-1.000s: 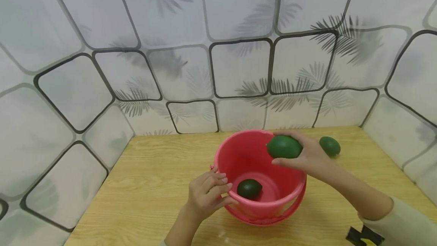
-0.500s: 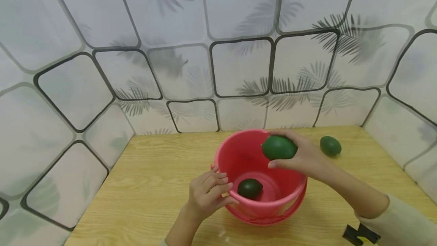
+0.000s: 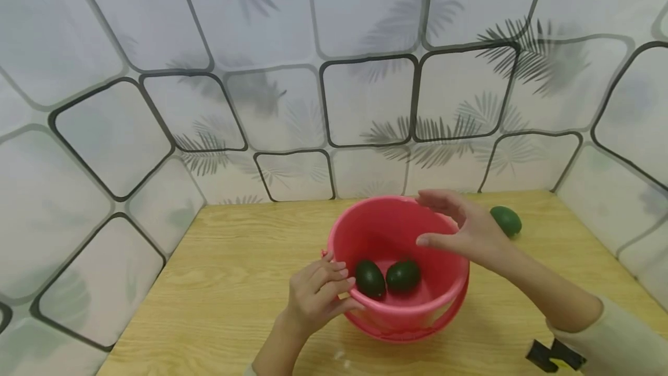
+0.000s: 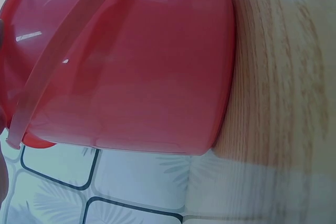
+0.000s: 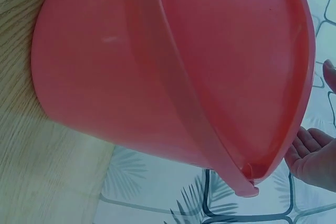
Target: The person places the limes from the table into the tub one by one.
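Observation:
A pink-red plastic bucket (image 3: 381, 228) stands upright on the wooden table, its handle (image 4: 58, 51) folded down along the outside. My left hand (image 3: 318, 297) grips the near-left rim, fingertips over the edge and thumb along the front. Inside at the bottom lie two dark green oval fruits, avocado-like in shape: a left one (image 3: 370, 279) and a right one (image 3: 403, 275), side by side. Above the right rim my right hand (image 3: 469, 231) is spread with nothing in it, thumb apart from the fingers. A third green fruit (image 3: 506, 220) rests on the table behind it, partly covered.
The wooden table (image 3: 235, 248) reaches back to walls (image 3: 292, 109) covered in patterned sheeting, at the rear and both sides. A black strap piece (image 3: 555, 355) hangs near the right sleeve (image 3: 610, 335).
My right hand has let go of the fruit it held, which has dropped into the bucket beside the first one. The fingers have spread. My left hand stays on the rim.

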Tool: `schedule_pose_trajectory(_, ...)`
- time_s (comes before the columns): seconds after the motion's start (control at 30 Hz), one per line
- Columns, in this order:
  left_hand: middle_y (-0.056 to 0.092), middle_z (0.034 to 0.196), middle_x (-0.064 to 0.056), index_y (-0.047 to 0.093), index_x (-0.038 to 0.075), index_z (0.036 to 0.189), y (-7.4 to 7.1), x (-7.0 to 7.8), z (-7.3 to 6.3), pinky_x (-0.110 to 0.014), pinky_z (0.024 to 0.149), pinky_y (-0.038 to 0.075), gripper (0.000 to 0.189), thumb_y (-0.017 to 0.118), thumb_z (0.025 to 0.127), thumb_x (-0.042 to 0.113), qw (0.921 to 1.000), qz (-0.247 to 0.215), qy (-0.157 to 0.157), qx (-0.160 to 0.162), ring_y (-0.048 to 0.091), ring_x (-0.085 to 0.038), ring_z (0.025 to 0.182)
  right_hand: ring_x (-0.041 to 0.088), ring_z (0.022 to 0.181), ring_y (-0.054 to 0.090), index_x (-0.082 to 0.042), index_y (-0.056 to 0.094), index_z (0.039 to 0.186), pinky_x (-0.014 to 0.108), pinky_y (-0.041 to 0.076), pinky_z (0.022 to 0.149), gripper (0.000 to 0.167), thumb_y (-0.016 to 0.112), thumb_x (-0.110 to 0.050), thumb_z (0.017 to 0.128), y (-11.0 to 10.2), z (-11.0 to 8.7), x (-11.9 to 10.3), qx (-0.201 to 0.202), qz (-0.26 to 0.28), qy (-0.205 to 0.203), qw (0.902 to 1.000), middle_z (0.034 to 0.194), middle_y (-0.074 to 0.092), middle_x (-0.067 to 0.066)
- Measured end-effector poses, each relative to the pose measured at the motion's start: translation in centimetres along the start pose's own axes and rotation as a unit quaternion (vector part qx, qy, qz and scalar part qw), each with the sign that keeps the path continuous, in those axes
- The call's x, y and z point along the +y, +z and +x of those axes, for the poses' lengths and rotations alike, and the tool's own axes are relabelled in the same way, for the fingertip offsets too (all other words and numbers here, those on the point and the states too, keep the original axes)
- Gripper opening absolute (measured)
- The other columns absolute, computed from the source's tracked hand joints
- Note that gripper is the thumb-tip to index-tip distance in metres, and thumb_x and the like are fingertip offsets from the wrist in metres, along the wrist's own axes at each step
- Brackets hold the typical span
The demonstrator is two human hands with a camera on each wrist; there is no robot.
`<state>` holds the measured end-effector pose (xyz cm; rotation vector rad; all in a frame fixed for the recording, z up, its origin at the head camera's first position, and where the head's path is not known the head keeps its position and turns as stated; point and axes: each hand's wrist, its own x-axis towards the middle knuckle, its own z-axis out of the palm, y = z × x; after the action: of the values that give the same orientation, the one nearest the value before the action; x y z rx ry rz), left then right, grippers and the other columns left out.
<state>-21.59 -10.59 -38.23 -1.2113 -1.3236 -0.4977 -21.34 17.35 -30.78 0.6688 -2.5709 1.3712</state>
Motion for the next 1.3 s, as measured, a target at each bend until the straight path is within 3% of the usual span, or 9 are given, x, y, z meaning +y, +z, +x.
schedule_pose_trajectory(0.37, 0.063, 0.068, -0.006, 0.067, 0.004, 0.071, -0.2, 0.2, 0.6, -0.035, 0.061, 0.06, 0.04, 0.063, 0.087, 0.041, 1.0, 0.003, -0.009, -0.001, 0.066, -0.017, 0.064, 0.036, 0.12, 0.051, -0.007, 0.046, 0.135, 0.044, 0.057, 0.083, 0.067, 0.079, -0.02, 0.078, -0.3, 0.0, 0.2, -0.002, 0.013, 0.014, 0.9998, 0.131, 0.054, 0.013)
schedule_pose_trajectory(0.63, 0.063, 0.068, -0.006, 0.066, 0.005, 0.071, 0.0, -0.1, 0.0, -0.035, 0.063, 0.06, 0.039, 0.066, 0.085, 0.041, 1.0, 0.002, 0.003, 0.005, 0.066, -0.018, 0.065, 0.035, 0.119, 0.051, -0.008, 0.047, 0.135, 0.045, 0.057, 0.083, 0.065, 0.078, -0.02, 0.079, -0.3, 0.0, 0.5, 0.009, 0.009, 0.011, 0.9999, 0.13, 0.055, 0.013)
schedule_pose_trajectory(0.9, 0.063, 0.069, -0.007, 0.067, 0.004, 0.071, 0.0, -0.1, -0.4, -0.036, 0.065, 0.06, 0.039, 0.068, 0.082, 0.042, 1.0, -0.004, 0.003, -0.001, 0.067, -0.018, 0.066, 0.031, 0.117, 0.053, -0.006, 0.049, 0.132, 0.022, 0.057, 0.078, 0.061, 0.078, -0.018, 0.079, -0.5, -0.1, 0.9, 0.029, 0.009, -0.003, 0.9995, 0.127, 0.058, 0.011)
schedule_pose_trajectory(1.3, 0.064, 0.07, -0.007, 0.068, 0.004, 0.072, 0.0, 0.0, -0.7, -0.037, 0.067, 0.06, 0.039, 0.069, 0.082, 0.042, 1.0, -0.004, -0.004, -0.007, 0.067, -0.018, 0.067, 0.03, 0.116, 0.053, -0.007, 0.05, 0.131, 0.015, 0.052, 0.082, 0.059, 0.077, -0.014, 0.08, -0.7, 0.0, 1.5, 0.041, 0.01, -0.008, 0.9991, 0.126, 0.058, 0.013)
